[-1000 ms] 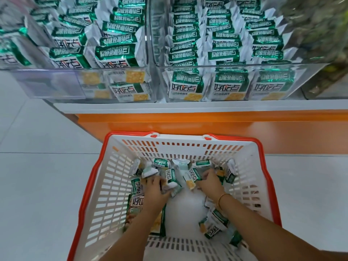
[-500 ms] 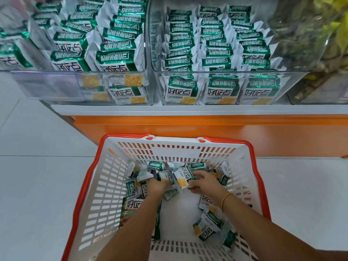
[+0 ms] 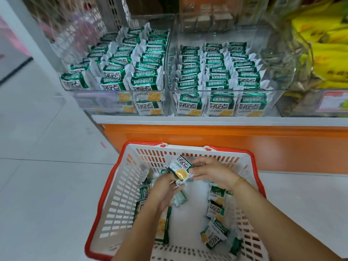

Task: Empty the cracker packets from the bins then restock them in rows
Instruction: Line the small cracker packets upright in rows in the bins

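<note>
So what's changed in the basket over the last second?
Both hands rose from the loose packets on the floor of the white plastic basket with a red rim. The left hand and right hand now hold a green-and-white cracker packet between them, lifted up. Unchanged: the clear plastic bins remain filled in rows, and loose packets still lie in the basket.

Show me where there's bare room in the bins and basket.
Left bin: front-left corner, left of the front packets, looks bare. Right bin: three full rows, crowded. Basket: a bare floor strip down the middle between loose packets, below the left hand and right hand gripping a packet.
</note>
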The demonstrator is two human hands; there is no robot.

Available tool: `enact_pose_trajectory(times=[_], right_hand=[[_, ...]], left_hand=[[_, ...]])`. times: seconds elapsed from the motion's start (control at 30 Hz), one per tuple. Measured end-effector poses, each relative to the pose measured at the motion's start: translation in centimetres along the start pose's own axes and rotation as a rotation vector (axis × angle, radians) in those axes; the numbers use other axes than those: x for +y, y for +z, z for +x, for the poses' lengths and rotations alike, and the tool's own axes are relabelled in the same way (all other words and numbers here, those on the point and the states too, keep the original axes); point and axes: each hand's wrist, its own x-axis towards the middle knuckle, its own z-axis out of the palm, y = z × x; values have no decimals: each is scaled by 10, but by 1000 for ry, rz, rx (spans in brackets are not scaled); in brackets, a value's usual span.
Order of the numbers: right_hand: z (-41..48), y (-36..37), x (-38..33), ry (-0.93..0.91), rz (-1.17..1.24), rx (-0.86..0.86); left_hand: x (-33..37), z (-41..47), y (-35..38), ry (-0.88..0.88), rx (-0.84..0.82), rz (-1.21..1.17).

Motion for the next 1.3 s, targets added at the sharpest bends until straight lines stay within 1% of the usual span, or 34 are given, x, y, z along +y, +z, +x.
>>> enact_pose_trajectory(times=[0.07, 0.17, 0.23, 0.33, 0.43, 0.53, 0.57, 0.63, 0.73, 0.77, 0.83, 0.9, 0.93, 1.0, 1.07, 1.1, 1.13, 1.17, 1.2, 1.3], right_hand=[[-10, 6, -20, -64, -68, -8], [-28, 18, -47, -162, -74, -3], [-41, 27, -63, -219, -136, 11], [-59, 39, -84, -304, -248, 42], [-76, 49, -104, -405, -177, 14], [-93, 57, -131, -468, -129, -47], [-97, 60, -140, -501, -133, -41], [-100, 63, -154, -568, -110, 29], [-91, 62, -170, -609, 4, 147], [-88, 58, -178, -597, 59, 184], [-78, 42, -202, -589, 113, 292], [-66, 18, -234, -583, -6, 448], [-58, 6, -250, -572, -102, 523], [-37, -15, -283, -487, -366, 664], [-15, -32, -313, -336, -734, 746], [-2, -38, -325, -250, -901, 729], [10, -43, -334, -198, -1016, 686], [24, -50, -342, -184, -1086, 644], [34, -55, -347, -200, -1110, 630], [51, -62, -356, -368, -1139, 608]], left_hand=[[14, -21, 5, 89, -43, -70], [38, -52, 8, 217, -88, -217], [53, -72, 10, 313, -85, -187], [79, -101, 16, 429, -39, -28], [105, -129, 21, 503, -15, 79], [131, -150, 29, 581, -78, 254], [140, -154, 33, 600, -83, 297], [161, -156, 39, 643, -50, 383], [191, -154, 48, 745, -26, 622], [201, -150, 48, 799, -12, 732], [215, -139, 44, 913, 133, 1027], [223, -122, 34, 1060, 307, 1267], [224, -115, 29, 1117, 353, 1337], [224, -99, 22, 1167, 366, 1417], [223, -89, 20, 1210, 348, 1452], [223, -85, 20, 1243, 351, 1454], [222, -84, 19, 1279, 354, 1454], [223, -81, 17, 1305, 355, 1458], [223, -81, 15, 1317, 352, 1466], [223, -77, 10, 1334, 351, 1485]])
